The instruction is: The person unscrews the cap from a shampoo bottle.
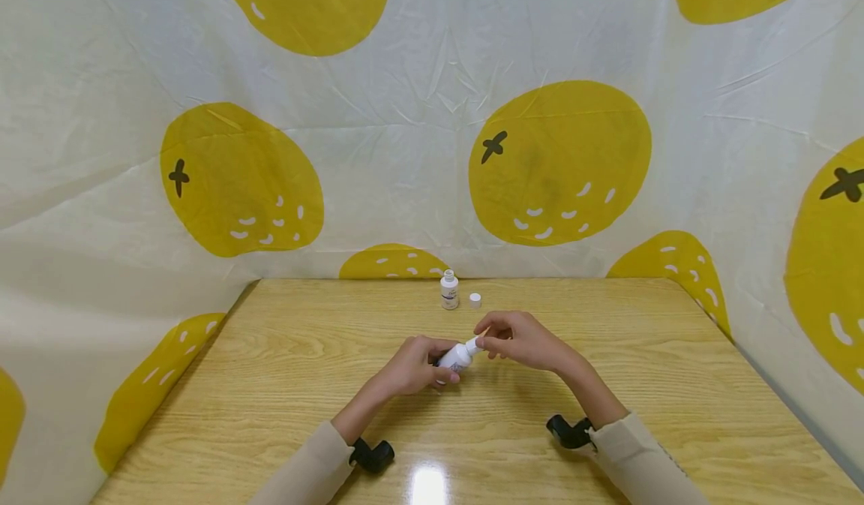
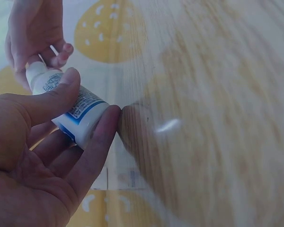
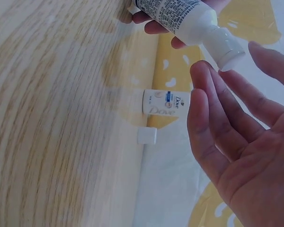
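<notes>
My left hand (image 1: 415, 366) grips a small white bottle (image 1: 454, 358) around its body, thumb on one side and fingers on the other. The bottle lies tilted, its capped end up and to the right. Fine print and a blue band show on its label in the left wrist view. At its white cap (image 3: 224, 48) is my right hand (image 3: 255, 118), fingers loosely bent. The index fingertip is right at the cap's edge, and the thumb (image 3: 270, 61) stands a little apart from it.
A second white bottle (image 1: 449, 292), marked Dove, stands uncapped at the back of the wooden table (image 1: 304, 355). Beside it sits a loose white cap (image 1: 475, 299). A cloth (image 1: 405, 175) with yellow fruit shapes hangs behind the table and along its sides.
</notes>
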{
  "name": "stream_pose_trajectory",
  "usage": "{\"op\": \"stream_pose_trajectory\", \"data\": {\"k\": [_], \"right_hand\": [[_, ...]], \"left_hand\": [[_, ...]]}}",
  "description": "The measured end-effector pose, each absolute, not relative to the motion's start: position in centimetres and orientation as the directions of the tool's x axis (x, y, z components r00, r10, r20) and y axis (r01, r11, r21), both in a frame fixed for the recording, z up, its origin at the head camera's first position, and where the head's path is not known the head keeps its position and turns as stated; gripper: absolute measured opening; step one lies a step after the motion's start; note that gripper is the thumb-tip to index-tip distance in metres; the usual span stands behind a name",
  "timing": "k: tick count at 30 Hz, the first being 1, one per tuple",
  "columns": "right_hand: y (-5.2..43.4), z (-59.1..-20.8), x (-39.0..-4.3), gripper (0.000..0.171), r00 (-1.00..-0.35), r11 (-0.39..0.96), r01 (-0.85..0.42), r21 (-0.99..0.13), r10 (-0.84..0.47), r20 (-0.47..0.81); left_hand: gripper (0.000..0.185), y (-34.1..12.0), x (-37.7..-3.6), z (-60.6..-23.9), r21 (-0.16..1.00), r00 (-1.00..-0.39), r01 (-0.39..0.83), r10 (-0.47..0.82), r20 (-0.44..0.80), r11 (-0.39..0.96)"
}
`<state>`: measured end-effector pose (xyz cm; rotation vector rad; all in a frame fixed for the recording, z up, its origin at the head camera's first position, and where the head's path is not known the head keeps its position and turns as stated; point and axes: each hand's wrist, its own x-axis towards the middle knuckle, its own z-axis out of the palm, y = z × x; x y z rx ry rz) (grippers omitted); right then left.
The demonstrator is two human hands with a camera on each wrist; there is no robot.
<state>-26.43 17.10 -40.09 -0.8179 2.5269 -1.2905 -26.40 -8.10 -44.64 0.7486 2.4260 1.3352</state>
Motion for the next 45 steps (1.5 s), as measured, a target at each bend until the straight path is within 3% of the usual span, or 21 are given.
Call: {"op": "stream_pose_trajectory", "data": {"k": [45], "right_hand": [[17.02,-40.09,-26.41,0.022,-0.825,0.465,-0.374,-0.803,-0.562,0.058]], "left_hand": [[0.043,-8.02,-26.44,-44.63,0.850,-0.833,0.293,0.553,0.003,0.438]]}}
